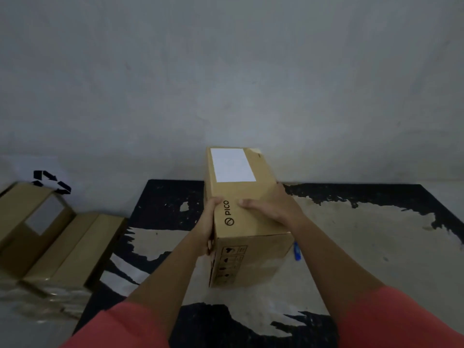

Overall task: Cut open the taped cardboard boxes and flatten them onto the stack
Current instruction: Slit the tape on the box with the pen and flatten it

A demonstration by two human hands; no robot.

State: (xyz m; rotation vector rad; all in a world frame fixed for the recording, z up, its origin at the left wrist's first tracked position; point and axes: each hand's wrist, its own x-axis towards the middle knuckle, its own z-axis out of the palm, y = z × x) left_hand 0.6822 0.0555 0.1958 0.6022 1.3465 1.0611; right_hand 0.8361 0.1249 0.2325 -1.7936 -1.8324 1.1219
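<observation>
Item: one cardboard box [247, 217], brown, printed PICO, closed, with a white label [232, 165] at the far end of its top face. It lies lengthwise away from me over the worn black mat [376, 234]; I cannot tell whether it rests there or is lifted. My left hand [209, 227] grasps its left side, thumb over the top edge, fingers curled low. My right hand [271, 207] is laid flat across the top, fingers nearly straight, thumb hidden. A blue object [297, 251], probably the cutter, lies just right of the box. The cardboard stack [62, 247] is far left, well apart. Step, by my judgement: positioning an uncut box. Next calls for steadying it, freeing my right hand for the blue tool, and finding the taped seam.
</observation>
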